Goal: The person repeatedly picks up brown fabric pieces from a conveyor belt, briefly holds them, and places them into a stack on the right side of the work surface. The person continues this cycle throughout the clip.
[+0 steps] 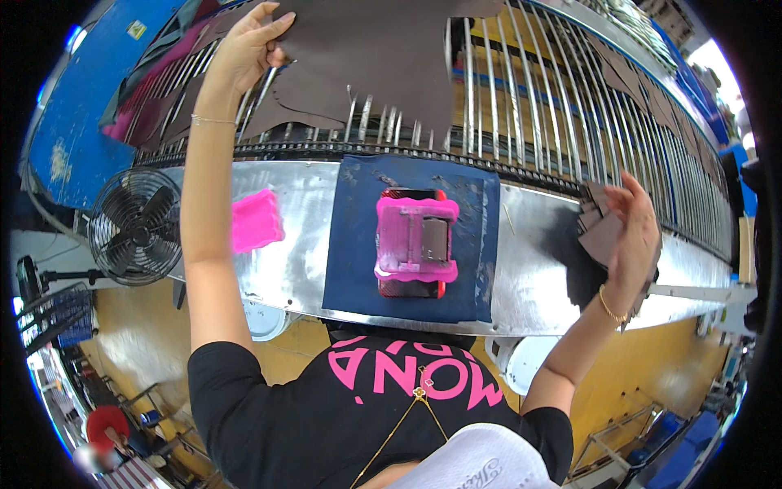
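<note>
My left hand (254,47) reaches up to the far left, at the left edge of a large dark brown sheet (371,61) that looks like leather. Its fingers are apart and bent, with no visible grip on the sheet. On the right, my right hand (635,232) is open beside and partly over a pile of small cut brown pieces (601,236). Between my arms, a pink scalloped tray (397,244) sits on a black-and-red base (415,289). A small brown piece (437,240) lies in the tray. Under the base is a dark blue mat (350,269).
A rack of metal bars (562,98) runs along the far side and bears the sheet. On the metal table (529,269) lies a pink scalloped piece (257,220), beside my left forearm. A black fan (140,228) stands at the left. More brown scraps (623,77) hang over the bars.
</note>
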The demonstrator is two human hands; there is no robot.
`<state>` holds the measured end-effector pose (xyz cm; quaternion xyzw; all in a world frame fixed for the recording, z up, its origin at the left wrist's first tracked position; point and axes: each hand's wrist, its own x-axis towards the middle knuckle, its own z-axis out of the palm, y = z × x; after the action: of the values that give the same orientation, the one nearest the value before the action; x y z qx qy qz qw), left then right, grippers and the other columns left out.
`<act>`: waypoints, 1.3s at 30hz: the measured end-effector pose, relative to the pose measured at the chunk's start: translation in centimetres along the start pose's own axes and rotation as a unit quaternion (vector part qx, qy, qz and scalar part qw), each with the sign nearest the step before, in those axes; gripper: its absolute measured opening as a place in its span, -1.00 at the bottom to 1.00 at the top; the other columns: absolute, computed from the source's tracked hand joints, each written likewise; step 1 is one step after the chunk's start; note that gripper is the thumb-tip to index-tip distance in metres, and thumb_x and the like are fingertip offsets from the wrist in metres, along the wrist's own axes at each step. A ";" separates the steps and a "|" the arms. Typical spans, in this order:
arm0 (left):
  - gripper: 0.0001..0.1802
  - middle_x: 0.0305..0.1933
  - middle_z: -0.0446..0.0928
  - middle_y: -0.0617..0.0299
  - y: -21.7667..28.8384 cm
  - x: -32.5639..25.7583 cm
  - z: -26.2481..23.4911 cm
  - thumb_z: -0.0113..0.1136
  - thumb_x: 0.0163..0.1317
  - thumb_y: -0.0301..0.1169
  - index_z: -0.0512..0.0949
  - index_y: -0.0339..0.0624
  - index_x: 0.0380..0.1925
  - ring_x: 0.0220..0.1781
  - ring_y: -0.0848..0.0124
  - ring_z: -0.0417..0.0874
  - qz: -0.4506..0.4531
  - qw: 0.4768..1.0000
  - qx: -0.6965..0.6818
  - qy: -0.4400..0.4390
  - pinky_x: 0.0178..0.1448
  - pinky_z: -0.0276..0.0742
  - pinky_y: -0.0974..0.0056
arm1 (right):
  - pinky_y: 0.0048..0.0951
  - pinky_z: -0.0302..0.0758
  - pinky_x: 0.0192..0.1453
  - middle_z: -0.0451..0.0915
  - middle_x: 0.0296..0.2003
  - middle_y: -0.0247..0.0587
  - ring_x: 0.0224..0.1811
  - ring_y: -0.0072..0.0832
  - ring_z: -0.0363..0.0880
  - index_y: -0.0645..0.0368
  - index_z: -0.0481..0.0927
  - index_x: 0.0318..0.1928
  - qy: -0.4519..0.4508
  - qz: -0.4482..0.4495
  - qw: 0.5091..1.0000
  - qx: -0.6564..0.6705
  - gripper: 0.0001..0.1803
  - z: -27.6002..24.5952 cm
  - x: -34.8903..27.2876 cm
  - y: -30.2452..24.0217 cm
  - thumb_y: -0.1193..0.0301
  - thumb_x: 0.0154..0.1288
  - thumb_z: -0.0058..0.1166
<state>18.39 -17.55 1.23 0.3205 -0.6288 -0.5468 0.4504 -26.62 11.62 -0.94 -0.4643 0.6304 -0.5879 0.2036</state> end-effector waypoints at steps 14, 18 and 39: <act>-0.47 -0.08 0.37 -0.23 -23.0 2.5 -6.1 -0.31 0.11 -0.78 -0.01 -0.31 0.12 -0.29 -0.12 0.65 -0.005 0.886 -0.261 0.384 -0.35 0.75 0.07 | -0.55 0.43 -0.01 0.60 -0.24 -0.28 -0.18 -0.60 0.51 0.28 0.56 -0.10 0.251 0.129 0.956 -0.081 -0.70 -13.0 -4.2 8.9 0.28 0.38 -0.03; -0.39 -0.04 0.32 -0.28 -26.2 2.6 -6.1 -0.34 0.08 -0.80 -0.12 -0.35 0.19 -0.26 -0.19 0.62 -0.046 0.837 -0.315 0.446 -0.32 0.74 -0.04 | -0.56 0.38 -0.04 0.60 -0.25 -0.36 -0.18 -0.65 0.50 0.19 0.58 -0.10 0.276 0.117 0.948 -0.107 -0.71 -17.2 -6.5 12.3 0.25 0.37 -0.03; -0.59 0.09 0.42 -0.05 -10.5 -8.1 -0.8 -0.15 0.39 -0.38 0.22 -0.14 0.22 -0.16 0.30 0.65 -0.163 0.930 -0.326 0.041 -0.18 0.69 0.36 | -0.01 0.33 0.16 0.53 -0.03 0.07 0.09 -0.06 0.45 0.18 0.41 0.15 0.154 0.245 0.766 -0.574 -0.33 -19.8 -5.9 14.1 0.07 0.11 0.20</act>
<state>21.38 -12.68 -10.73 0.2761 -0.3361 -0.7740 0.4602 -44.52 25.74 -11.33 -0.2275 0.9654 -0.1102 -0.0641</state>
